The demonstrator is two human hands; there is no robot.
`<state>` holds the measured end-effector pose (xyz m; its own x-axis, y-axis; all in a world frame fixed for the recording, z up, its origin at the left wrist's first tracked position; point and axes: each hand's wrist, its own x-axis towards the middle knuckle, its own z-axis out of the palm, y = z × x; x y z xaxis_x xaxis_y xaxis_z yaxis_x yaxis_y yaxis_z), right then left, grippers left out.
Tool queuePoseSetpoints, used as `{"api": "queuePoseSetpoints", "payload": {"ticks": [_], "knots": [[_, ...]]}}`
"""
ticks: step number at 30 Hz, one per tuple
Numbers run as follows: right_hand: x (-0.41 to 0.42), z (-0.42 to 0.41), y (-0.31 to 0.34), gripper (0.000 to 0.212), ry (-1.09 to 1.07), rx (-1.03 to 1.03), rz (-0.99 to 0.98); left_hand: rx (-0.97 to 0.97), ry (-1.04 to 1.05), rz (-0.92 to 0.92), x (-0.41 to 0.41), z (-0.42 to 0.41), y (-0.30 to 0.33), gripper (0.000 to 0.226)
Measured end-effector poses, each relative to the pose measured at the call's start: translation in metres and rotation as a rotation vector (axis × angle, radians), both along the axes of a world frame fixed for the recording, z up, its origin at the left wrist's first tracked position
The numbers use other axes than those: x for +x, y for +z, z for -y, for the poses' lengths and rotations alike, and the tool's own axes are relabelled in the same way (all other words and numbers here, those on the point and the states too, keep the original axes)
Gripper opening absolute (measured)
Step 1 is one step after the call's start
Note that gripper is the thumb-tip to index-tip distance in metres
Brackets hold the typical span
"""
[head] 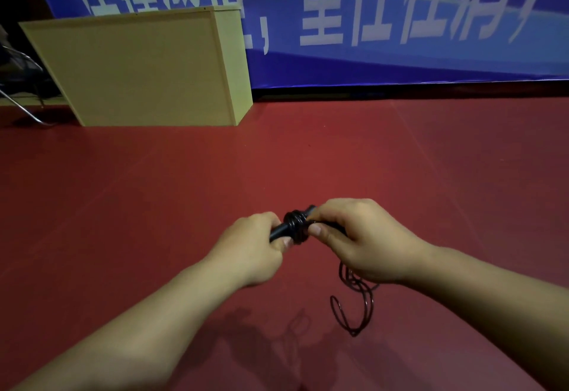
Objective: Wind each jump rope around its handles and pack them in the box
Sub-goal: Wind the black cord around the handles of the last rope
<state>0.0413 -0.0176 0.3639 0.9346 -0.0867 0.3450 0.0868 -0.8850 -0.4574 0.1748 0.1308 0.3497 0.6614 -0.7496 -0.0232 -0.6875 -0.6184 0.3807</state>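
Box (144, 67) far left, banner (400, 21) behind; hands (252, 246) apart.

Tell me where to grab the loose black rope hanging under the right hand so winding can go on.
Pinch the loose black rope high up, just below the right hand, coming from the right side. Lower down it hangs in tangled loops that would likely snag. The left hand grips the black plastic handles beside the wound black coil, so that side looks blocked.
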Motion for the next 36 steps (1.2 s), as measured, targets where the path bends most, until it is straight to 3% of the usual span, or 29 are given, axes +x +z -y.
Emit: {"api": "queuePoseSetpoints", "payload": {"ticks": [6, 15, 18, 20, 22, 27, 31, 36], "knots": [[0.003, 0.023, 0.001, 0.015, -0.255, -0.026, -0.029, 0.064, -0.324, -0.153, -0.011, -0.001, 0.005, 0.011], [-0.004, 0.044, 0.010, 0.057, -0.375, 0.338, -0.174, -0.145, -0.538, -0.832, -0.023, -0.010, 0.021, 0.011], [-0.006, 0.044, 0.004, 0.046, -0.298, 0.526, -0.267, -0.209, -0.527, -0.955, -0.026, -0.012, 0.023, 0.029], [-0.006, 0.044, 0.001, 0.024, -0.231, 0.634, -0.262, -0.294, -0.498, -1.033, -0.027, -0.012, 0.022, 0.037], [-0.005, 0.040, 0.000, 0.020, -0.207, 0.719, -0.233, -0.387, -0.449, -1.087, -0.027, -0.011, 0.022, 0.046], [-0.002, 0.023, -0.006, 0.014, -0.131, 0.951, -0.283, -0.572, -0.281, -1.049, -0.029, -0.006, 0.020, 0.040], [0.002, 0.012, -0.001, 0.012, -0.067, 1.180, -0.392, -0.707, -0.112, -0.921, -0.025, -0.003, 0.020, 0.014], [0.004, 0.009, 0.008, 0.017, -0.047, 1.377, -0.432, -0.785, -0.017, -0.811, -0.023, 0.000, 0.019, 0.014]]}}
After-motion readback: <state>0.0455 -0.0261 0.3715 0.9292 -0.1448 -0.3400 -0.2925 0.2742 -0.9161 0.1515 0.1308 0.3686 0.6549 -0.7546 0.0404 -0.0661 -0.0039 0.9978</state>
